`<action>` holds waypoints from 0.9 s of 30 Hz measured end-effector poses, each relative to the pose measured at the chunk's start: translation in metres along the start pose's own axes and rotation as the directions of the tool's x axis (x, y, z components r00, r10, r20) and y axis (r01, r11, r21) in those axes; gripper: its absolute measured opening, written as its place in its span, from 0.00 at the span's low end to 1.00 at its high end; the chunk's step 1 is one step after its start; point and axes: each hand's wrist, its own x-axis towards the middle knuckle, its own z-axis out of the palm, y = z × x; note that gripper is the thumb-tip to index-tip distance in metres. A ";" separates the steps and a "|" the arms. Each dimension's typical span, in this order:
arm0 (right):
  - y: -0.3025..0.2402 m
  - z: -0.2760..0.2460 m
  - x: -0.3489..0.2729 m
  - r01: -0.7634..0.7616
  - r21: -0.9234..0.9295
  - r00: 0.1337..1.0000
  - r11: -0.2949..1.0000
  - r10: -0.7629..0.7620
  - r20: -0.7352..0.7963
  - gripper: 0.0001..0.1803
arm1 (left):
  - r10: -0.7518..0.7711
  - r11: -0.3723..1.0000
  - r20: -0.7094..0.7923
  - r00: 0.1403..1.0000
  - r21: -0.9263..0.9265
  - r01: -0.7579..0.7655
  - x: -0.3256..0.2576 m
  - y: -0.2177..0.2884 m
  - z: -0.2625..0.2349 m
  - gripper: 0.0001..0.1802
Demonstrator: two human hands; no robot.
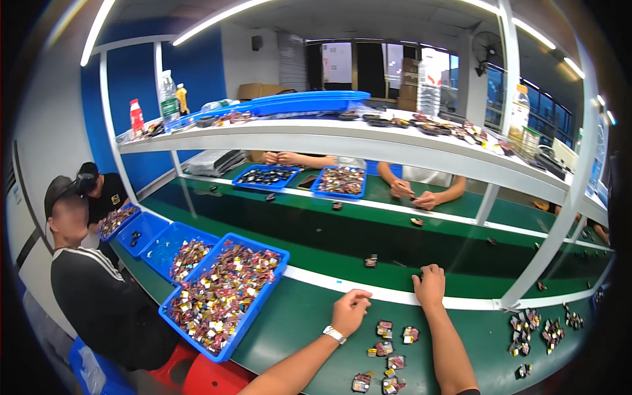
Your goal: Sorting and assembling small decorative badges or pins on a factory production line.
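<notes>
My left hand (351, 312), with a silver watch (334, 334) at the wrist, hovers over the green worktop; its fingers are loosely bent and apart, and nothing shows in them. Farther right, my right hand (430, 285) reaches to the white rail at the conveyor's edge, palm down and fingers forward, seemingly holding nothing. Between my forearms lie several small electronic parts (384, 329) with dark bodies, reddish wires and yellow and white bits. Beyond my hands, one similar part (371, 261) sits on the dark green conveyor belt (303, 230).
A blue tray (285, 263) heaped with such parts stands left, with more blue trays behind it. Loose piles (553, 334) lie right. A white-framed shelf (342, 138) spans above the belt. Co-workers' hands (415, 195) work across it; two people (99, 296) are at left.
</notes>
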 end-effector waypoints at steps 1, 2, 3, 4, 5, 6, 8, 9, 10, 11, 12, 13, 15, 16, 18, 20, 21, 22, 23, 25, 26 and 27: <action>-0.024 0.000 0.000 0.060 0.008 0.998 0.998 -0.059 -0.033 0.14 | 0.002 0.999 -0.015 1.000 0.049 -0.001 -0.002 0.000 0.000 0.07; -0.047 0.005 0.000 0.119 0.016 0.991 0.993 -0.118 -0.067 0.17 | -0.002 0.999 -0.039 0.999 0.054 0.004 -0.003 -0.001 -0.002 0.07; -0.063 0.014 0.004 0.071 0.089 0.996 0.993 -0.076 0.050 0.26 | 0.022 0.995 -0.011 1.000 0.102 -0.021 -0.003 -0.003 -0.003 0.07; -0.084 0.027 0.008 0.034 0.097 0.994 0.995 -0.043 0.097 0.29 | 0.043 0.987 0.003 0.999 0.157 -0.043 -0.003 -0.004 -0.009 0.07; -0.102 0.037 0.009 -0.001 0.104 0.989 0.995 -0.014 0.146 0.31 | 0.067 0.984 -0.002 0.998 0.169 -0.065 -0.003 -0.009 -0.012 0.07; -0.111 0.043 0.013 -0.013 0.050 0.986 0.999 0.004 0.165 0.33 | 0.069 0.984 0.002 0.998 0.162 -0.068 -0.001 -0.008 -0.010 0.07; -0.120 0.055 0.023 -0.050 0.001 0.979 0.999 0.049 0.198 0.32 | 0.055 0.986 0.008 0.998 0.156 -0.056 0.000 -0.005 -0.008 0.07; -0.109 0.067 0.028 -0.056 0.007 0.984 0.998 0.054 0.171 0.29 | 0.037 0.989 0.029 0.999 0.142 -0.041 0.002 -0.004 -0.002 0.07; -0.106 0.072 0.030 -0.058 0.017 0.987 0.998 0.055 0.149 0.27 | 0.064 0.989 0.043 0.997 0.133 -0.069 0.001 -0.004 -0.001 0.07; -0.102 0.075 0.032 -0.064 0.024 0.990 0.998 0.061 0.124 0.25 | 0.066 0.991 0.054 0.996 0.114 -0.071 0.001 -0.004 -0.001 0.07; -0.092 0.073 0.035 -0.083 0.106 0.990 0.991 0.069 0.126 0.24 | 0.047 0.992 0.064 0.997 0.113 -0.054 0.002 -0.002 0.000 0.08; -0.087 0.066 0.033 -0.103 0.186 0.988 0.977 0.079 0.133 0.23 | 0.026 0.993 0.075 0.997 0.111 -0.034 0.001 0.000 0.000 0.08; -0.072 0.051 0.023 -0.099 0.282 0.991 0.954 0.069 0.112 0.22 | -0.017 0.996 0.054 0.998 0.087 0.012 -0.001 0.002 -0.001 0.09; -0.071 0.034 0.014 -0.044 0.437 0.991 0.899 -0.015 0.131 0.23 | -0.057 0.996 0.045 0.997 0.065 0.054 0.001 0.003 0.001 0.10; -0.070 -0.003 -0.012 0.059 0.587 0.969 0.807 -0.186 0.160 0.24 | -0.057 0.998 0.059 0.997 0.030 0.055 0.005 -0.010 -0.012 0.13; -0.072 -0.041 -0.043 0.151 0.606 0.914 0.781 -0.344 0.215 0.28 | -0.191 0.952 0.163 0.968 -0.209 0.223 0.005 -0.012 -0.021 0.16; -0.074 -0.058 -0.061 0.187 0.622 0.872 0.760 -0.420 0.251 0.31 | -0.302 0.887 0.264 0.916 -0.274 0.372 0.003 -0.008 -0.027 0.20; -0.070 -0.073 -0.072 0.220 0.599 0.845 0.770 -0.458 0.277 0.32 | -0.342 0.827 0.429 0.836 -0.284 0.484 0.001 0.007 -0.027 0.22; -0.069 -0.086 -0.081 0.254 0.584 0.810 0.771 -0.500 0.307 0.33 | -0.351 0.810 0.560 0.750 -0.221 0.544 -0.002 0.016 -0.026 0.22; -0.071 -0.105 -0.095 0.263 0.556 0.828 0.789 -0.481 0.290 0.31 | -0.325 0.859 0.687 0.650 -0.073 0.507 -0.007 0.022 -0.016 0.23; -0.066 -0.106 -0.098 0.223 0.543 0.851 0.809 -0.434 0.297 0.29 | -0.298 0.851 0.744 0.598 -0.076 0.519 -0.006 0.023 -0.012 0.23; -0.061 -0.108 -0.101 0.183 0.534 0.869 0.826 -0.389 0.304 0.28 | -0.304 0.848 0.760 0.574 -0.058 0.526 -0.009 0.023 -0.005 0.23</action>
